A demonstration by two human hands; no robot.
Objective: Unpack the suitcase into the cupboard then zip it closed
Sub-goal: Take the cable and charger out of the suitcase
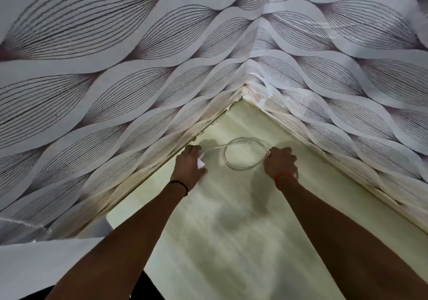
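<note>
Both arms are stretched forward; a thin white coiled cable [243,154] is gripped between the closed left hand [188,167] and closed right hand [281,163] over the pale shelf [231,230].

Both hands, left [188,164] and right [280,162], hold a coiled white cable [243,152] on the shelf [243,242]
</note>
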